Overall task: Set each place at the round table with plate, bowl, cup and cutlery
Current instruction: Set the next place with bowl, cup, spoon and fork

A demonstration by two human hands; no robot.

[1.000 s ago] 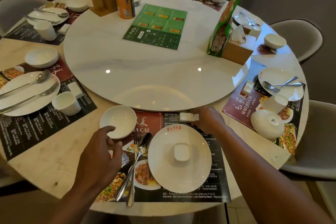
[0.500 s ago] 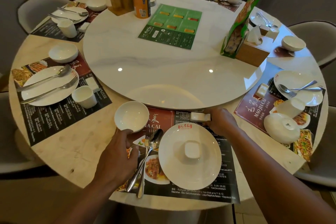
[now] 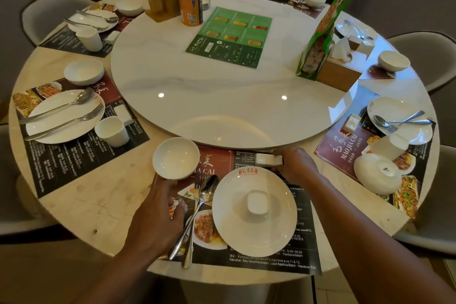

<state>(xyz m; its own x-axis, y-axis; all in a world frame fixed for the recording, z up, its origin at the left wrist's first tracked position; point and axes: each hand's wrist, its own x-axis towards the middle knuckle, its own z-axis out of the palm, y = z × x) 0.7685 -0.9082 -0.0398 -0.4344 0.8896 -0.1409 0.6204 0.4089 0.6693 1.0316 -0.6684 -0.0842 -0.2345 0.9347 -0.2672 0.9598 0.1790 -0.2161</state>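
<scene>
At the near place a white plate (image 3: 254,229) lies on a dark menu placemat (image 3: 271,261), with a small white upturned cup (image 3: 256,202) in its middle. A spoon and fork (image 3: 197,212) lie crossed just left of the plate. My left hand (image 3: 158,217) reaches forward, and its thumb and forefinger pinch the near rim of a white bowl (image 3: 176,157) at the placemat's far left corner. My right hand (image 3: 296,165) is behind the plate, closed on a small white cutlery rest (image 3: 267,158) that sits low over the mat.
A large marble turntable (image 3: 197,96) fills the table's middle, carrying a green menu (image 3: 230,37), an orange tin (image 3: 190,5) and a tissue box (image 3: 340,74). The place on the left (image 3: 64,116) holds plate, cutlery, cup and bowl. An overturned bowl (image 3: 377,173) lies at the place on the right. Chairs ring the table.
My left hand has moved forward from beside the cutlery to the bowl's near rim. My right hand stays on the cutlery rest. The view has pulled back and up.
</scene>
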